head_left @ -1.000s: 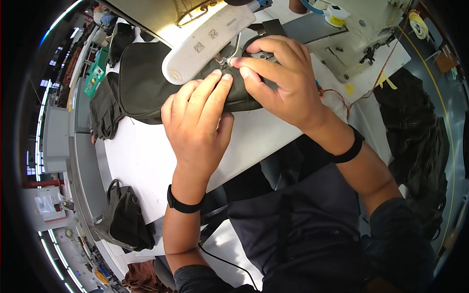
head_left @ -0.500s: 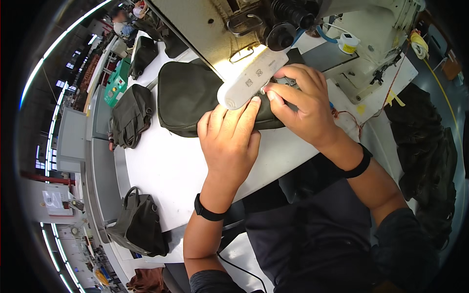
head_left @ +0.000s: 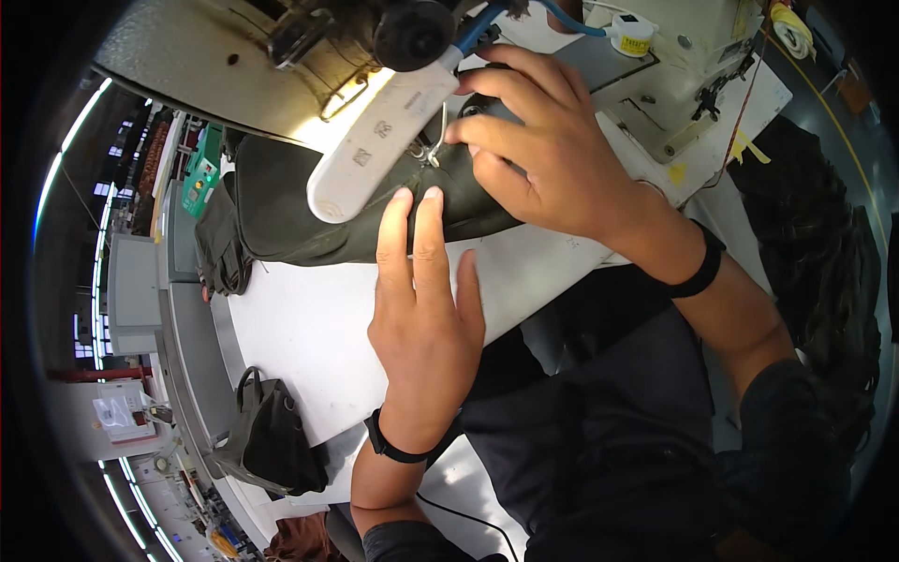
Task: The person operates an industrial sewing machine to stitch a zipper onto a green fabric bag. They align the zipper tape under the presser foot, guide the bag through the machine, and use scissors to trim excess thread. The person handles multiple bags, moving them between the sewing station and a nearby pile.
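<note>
A dark green leather bag (head_left: 300,211) lies under the head of a sewing machine (head_left: 215,66). Over it hangs a long white lamp (head_left: 361,159), lit underneath. My left hand (head_left: 421,309) lies palm down at the bag's near edge, two fingers stretched toward the metal presser foot (head_left: 429,155). Right of that foot, my right hand (head_left: 552,155) is bent, its thumb and a finger close together beside a thin white metal lever (head_left: 443,122). Whatever is between those fingertips is too small or hidden to name. Its upper fingers reach past the lamp's end.
Another dark bag (head_left: 272,436) stands at the white table's left side, and one more (head_left: 220,234) lies behind it. Dark leather pieces (head_left: 805,262) hang at the right. A small white bottle with a yellow label (head_left: 633,36) sits by the machine.
The view has shifted, with the machine head and lamp now farther left and higher. My left fingers have drawn away from the lamp's edge. My right hand has moved up and left.
</note>
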A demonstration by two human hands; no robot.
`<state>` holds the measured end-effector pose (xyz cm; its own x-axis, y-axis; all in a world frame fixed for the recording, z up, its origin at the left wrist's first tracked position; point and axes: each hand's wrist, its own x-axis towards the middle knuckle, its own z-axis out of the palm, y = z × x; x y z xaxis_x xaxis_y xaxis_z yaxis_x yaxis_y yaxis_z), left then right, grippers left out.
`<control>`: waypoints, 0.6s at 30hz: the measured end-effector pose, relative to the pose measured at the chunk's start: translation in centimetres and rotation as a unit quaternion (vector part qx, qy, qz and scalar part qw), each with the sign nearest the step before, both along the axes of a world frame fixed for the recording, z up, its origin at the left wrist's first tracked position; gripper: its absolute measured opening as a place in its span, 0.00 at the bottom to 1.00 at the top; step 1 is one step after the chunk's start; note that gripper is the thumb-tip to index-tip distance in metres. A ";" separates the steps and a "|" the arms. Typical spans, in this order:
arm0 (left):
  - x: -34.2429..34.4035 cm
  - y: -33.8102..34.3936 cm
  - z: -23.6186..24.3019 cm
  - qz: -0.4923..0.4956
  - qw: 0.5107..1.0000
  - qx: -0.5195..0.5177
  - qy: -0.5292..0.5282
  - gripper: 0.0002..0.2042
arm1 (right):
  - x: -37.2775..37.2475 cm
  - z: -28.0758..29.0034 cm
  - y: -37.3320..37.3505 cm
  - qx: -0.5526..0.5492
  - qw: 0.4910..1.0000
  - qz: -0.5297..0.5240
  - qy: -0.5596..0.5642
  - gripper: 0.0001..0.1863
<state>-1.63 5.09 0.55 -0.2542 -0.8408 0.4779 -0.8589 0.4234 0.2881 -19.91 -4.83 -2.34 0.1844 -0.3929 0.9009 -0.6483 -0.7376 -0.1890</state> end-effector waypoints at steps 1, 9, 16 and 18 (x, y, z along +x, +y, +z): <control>0.0 0.1 0.0 -0.013 1.000 -0.001 0.016 0.31 | -0.1 0.0 -0.2 0.004 1.000 0.007 -0.002 0.08; -0.4 -1.8 -1.4 -0.028 0.998 -0.035 0.034 0.35 | 0.4 0.0 0.6 0.029 1.000 -0.006 0.006 0.07; 0.0 -3.6 -2.4 -0.031 0.991 -0.129 0.009 0.33 | 1.4 -0.1 2.6 0.062 0.998 -0.032 -0.009 0.12; 0.3 -4.6 -2.8 -0.033 0.988 -0.152 0.010 0.33 | 2.0 0.3 3.6 0.079 0.996 -0.029 -0.027 0.11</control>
<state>-1.33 0.51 -2.26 -0.2925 -0.6399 0.7106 -0.8219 0.5481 0.1552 -17.89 -1.20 -2.02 0.1098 -0.5394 0.8349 -0.6744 -0.6574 -0.3361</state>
